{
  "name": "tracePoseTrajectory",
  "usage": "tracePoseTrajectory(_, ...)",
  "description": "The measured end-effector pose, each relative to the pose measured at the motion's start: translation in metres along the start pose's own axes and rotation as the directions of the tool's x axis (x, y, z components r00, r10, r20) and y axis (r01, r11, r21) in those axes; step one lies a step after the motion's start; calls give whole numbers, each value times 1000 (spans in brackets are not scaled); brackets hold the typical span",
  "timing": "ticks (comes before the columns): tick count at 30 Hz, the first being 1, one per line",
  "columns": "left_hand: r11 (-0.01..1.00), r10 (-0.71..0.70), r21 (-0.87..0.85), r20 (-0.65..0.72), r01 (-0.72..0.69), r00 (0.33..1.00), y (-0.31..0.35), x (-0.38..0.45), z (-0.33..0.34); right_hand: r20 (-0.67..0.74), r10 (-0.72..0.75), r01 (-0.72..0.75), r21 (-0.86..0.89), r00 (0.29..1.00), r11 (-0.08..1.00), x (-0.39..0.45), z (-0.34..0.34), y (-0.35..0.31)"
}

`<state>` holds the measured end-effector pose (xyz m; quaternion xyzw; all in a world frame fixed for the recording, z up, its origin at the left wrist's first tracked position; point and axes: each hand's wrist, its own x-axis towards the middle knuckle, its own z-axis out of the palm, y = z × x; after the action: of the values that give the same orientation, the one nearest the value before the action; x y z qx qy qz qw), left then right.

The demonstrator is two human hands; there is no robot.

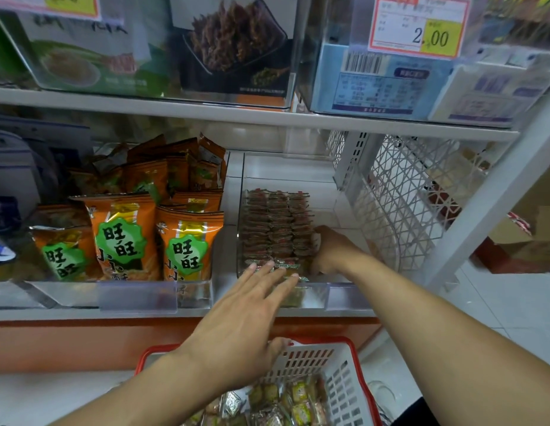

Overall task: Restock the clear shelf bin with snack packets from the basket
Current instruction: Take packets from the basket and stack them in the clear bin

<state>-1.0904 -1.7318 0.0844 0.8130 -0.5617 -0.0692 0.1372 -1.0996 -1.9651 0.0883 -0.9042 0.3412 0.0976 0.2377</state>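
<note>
While both hands reach into a clear shelf bin [344, 210], a person tidies small snack packets into rows.

Three neat rows of red-brown packets [276, 224] fill the left part of the bin, and a few loose ones lie crosswise at its front. The left hand [246, 315] is spread flat, straight fingers resting on those front packets. The right hand [327, 250] sits against the right side of the rows, fingers curled toward them; whether it pinches a packet cannot be told. Below, a white basket with a red rim [338, 358] holds more mixed packets. To do this well, press gently, square the loose packets with the rows, and keep the empty right side free for new stock.
</note>
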Motion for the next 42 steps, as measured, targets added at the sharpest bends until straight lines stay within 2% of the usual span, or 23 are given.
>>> tracePoseTrajectory(3,999,4,-31,-46,-5,999,3,-5,-6,-27,-10,6,-159,1000,987,-13,-16,-7)
tracePoseTrajectory(5,998,6,-66,-157,-17,988,8,-11,-11,-190,-130,96,-179,973,979,-29,-31,-11)
tracePoseTrajectory(7,994,0,-108,-247,-28,969,14,-18,-17,-418,-278,272,-76,865,959,-57,-36,-15)
tracePoseTrajectory(8,993,5,-115,-231,-33,973,16,-21,-18,-503,-321,370,-1,803,929,-75,-34,-17)
tracePoseTrajectory(10,993,-3,-114,-47,-2,999,17,-27,-14,-554,-434,550,53,711,834,-107,-21,-17)
tracePoseTrajectory(11,995,-22,-95,96,32,995,14,-30,-7,-510,-526,624,28,681,781,-119,-9,-15)
tracePoseTrajectory(12,997,-44,-57,232,59,972,11,-33,5,-407,-612,673,9,678,740,-126,6,-10)
tracePoseTrajectory(14,997,-80,51,459,64,885,5,-40,37,-38,-674,670,-76,738,738,-132,45,5)
tracePoseTrajectory(15,995,-82,97,550,34,831,3,-46,58,181,-622,646,-155,762,747,-133,68,17)
tracePoseTrajectory(17,994,-83,111,684,9,725,-2,-59,100,518,-389,572,-256,762,780,-133,117,56)
tracePoseTrajectory(19,992,-123,101,772,71,623,-9,-78,138,686,-159,478,-304,710,824,-136,157,99)
tracePoseTrajectory(21,986,-168,146,813,84,558,-18,-97,171,718,-35,386,-332,695,861,-135,189,133)
tracePoseTrajectory(23,976,-218,184,826,117,520,-23,-110,200,729,24,314,-323,684,893,-133,220,150)
tracePoseTrajectory(26,953,-242,89,798,289,552,-19,-112,238,772,97,271,-334,628,903,-133,264,160)
tracePoseTrajectory(28,929,-224,-2,793,370,566,-8,-108,265,749,131,291,-403,649,868,-132,288,170)
tracePoseTrajectory(32,894,-213,-80,789,440,576,18,-106,315,713,64,460,-516,699,723,-130,316,181)
tracePoseTrajectory(33,885,-219,-82,795,459,565,22,-106,324,699,35,471,-517,714,715,-130,320,181)
tracePoseTrajectory(35,871,-230,-75,810,486,539,26,-109,337,663,51,392,-501,746,771,-130,325,187)
tracePoseTrajectory(39,857,-295,-39,781,515,551,25,-104,346,665,59,283,-394,744,874,-131,329,197)
tracePoseTrajectory(42,853,-269,-51,810,519,521,24,-98,347,698,87,372,-478,711,796,-132,331,192)
